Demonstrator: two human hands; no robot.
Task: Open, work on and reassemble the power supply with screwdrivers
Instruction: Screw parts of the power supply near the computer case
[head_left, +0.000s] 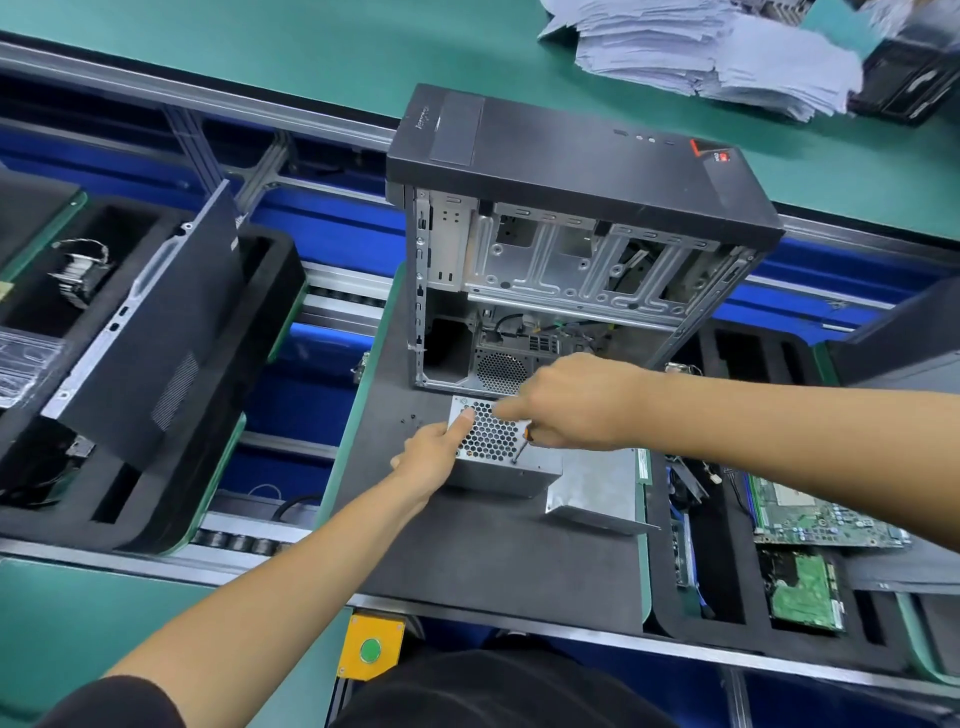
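1. Foam tray (727, 613), right: circuit boards (810, 514) in pockets.
2. Power supply (498, 452) on mat (467, 551), before open case (571, 249).
3. Left hand (431, 457) grips supply's left edge, thumb on grille.
4. Right hand (576, 405) holds screwdriver (522, 444), tip on grille.

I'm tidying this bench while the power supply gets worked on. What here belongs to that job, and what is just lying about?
In use:
power supply
screwdriver, gripped by right hand
left hand, steadying the supply
loose screws

Lying about:
computer case
side panel
paper stack
circuit boards
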